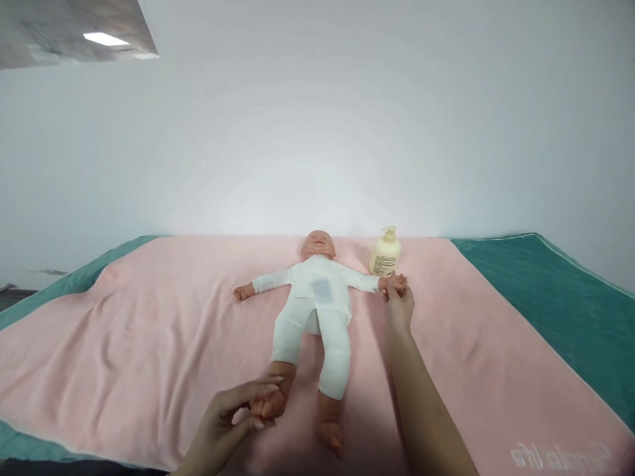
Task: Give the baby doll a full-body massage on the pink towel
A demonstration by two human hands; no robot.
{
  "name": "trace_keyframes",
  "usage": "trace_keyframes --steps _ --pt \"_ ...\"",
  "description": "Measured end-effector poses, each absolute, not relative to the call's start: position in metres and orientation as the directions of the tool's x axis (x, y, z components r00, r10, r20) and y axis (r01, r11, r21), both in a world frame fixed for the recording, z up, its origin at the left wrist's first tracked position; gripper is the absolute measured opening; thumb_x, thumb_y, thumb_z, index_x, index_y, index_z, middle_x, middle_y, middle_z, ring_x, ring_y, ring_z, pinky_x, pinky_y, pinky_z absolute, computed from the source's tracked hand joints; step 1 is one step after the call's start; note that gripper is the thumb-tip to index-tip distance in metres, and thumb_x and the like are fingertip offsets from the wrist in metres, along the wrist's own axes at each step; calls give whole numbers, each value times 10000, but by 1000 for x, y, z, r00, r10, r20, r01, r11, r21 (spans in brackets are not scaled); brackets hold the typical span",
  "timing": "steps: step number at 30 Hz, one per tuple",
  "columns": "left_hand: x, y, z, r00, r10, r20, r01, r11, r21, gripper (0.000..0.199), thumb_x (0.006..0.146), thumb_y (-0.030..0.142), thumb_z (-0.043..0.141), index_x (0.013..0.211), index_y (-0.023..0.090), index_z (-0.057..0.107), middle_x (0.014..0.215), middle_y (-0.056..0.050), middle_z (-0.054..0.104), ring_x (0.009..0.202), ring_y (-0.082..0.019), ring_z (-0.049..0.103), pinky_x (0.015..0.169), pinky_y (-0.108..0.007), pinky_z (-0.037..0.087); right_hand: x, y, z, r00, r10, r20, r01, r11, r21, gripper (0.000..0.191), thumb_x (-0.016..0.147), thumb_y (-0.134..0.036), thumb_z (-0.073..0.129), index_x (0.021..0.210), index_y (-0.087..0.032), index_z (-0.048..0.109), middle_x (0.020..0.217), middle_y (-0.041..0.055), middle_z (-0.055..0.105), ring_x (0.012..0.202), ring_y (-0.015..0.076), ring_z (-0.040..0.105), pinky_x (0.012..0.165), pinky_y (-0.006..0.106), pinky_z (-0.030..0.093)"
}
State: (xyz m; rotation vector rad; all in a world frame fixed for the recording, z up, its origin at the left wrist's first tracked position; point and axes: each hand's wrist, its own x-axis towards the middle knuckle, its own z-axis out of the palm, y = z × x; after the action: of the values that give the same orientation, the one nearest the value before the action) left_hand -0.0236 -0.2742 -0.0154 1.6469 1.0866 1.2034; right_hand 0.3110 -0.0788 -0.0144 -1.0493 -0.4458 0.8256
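Observation:
A baby doll (321, 284) in a white cloth suit lies on its back on a pink blanket (446, 344), arms spread and legs pointing toward me. My left hand (231, 416) has its thumb and fingers around the doll's foot at the left of the view. Farther up on the right, my right hand (399, 307) pinches the doll's hand, with its arm stretched out sideways. Just behind that hand stands a pale yellow pump bottle (385, 254). The doll's other hand and other foot rest on the blanket, untouched.
Green cloth (560, 304) shows beyond the pink blanket at the right and along the left edge. A white wall (317, 119) rises directly behind the far edge. Folds run through the blanket's left part, and pale lettering marks its near right corner.

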Motion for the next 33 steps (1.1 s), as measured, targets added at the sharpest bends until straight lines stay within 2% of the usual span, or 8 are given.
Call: trace_keyframes --steps 6,11,19,22,24,27,30,33 --pt "-12 -294 -41 158 977 147 169 -173 970 292 755 372 736 1026 266 756 1122 -105 702 1074 -312 652 886 -399 554 326 -69 -27 586 787 -194 -518 180 -836 165 753 -266 711 824 -184 586 672 -46 577 526 63 521 444 147 461" --pt "-10 -299 -60 230 958 173 213 -223 951 288 777 337 717 1061 298 742 1146 -89 697 1129 -308 621 953 -425 512 327 -66 -29 583 783 -217 -547 181 -817 123 777 -209 692 806 -189 575 657 -53 571 509 51 526 454 130 487" --pt "-6 -295 -55 280 921 273 279 -350 894 302 830 273 664 1125 328 707 1164 -61 692 1106 -275 639 937 -383 527 327 -67 -30 585 796 -158 -487 188 -853 225 765 -342 719 774 -187 557 635 -46 554 503 71 519 433 158 466" --pt "-6 -291 -45 294 901 320 316 -407 857 333 841 242 651 1161 327 686 1178 -54 684 1094 -260 647 929 -355 533 320 -70 -25 600 791 -119 -453 213 -866 276 717 -348 750 852 -177 580 734 -23 604 588 80 566 486 163 472" --pt "-7 -287 -37 310 880 360 342 -456 821 346 848 224 640 1177 325 676 1184 -52 680 1081 -250 654 908 -328 544 310 -75 -19 614 789 -30 -398 276 -875 365 698 -347 758 973 -177 590 922 17 644 727 104 614 570 181 497" --pt "-9 -276 -23 318 845 430 369 -528 765 333 851 220 636 1168 311 681 1177 -55 680 1054 -243 666 878 -303 559 290 -85 -10 595 771 228 -212 423 -881 463 740 -368 719 1140 -190 568 1195 80 595 919 153 617 661 223 506" --pt "-9 -261 -10 247 851 464 406 -526 748 279 849 239 636 1117 274 709 1132 -68 700 1027 -251 680 866 -322 568 269 -95 -8 424 793 438 -13 489 -872 419 814 -355 657 1189 -187 575 1188 104 607 922 171 609 702 267 510" --pt "-5 -242 -3 159 866 474 425 -493 759 253 836 265 652 1078 253 723 1106 -69 714 1024 -257 682 872 -344 569 257 -102 -10 126 779 614 187 589 -786 303 866 -286 593 1159 -212 625 1149 95 615 1001 195 593 786 313 516"
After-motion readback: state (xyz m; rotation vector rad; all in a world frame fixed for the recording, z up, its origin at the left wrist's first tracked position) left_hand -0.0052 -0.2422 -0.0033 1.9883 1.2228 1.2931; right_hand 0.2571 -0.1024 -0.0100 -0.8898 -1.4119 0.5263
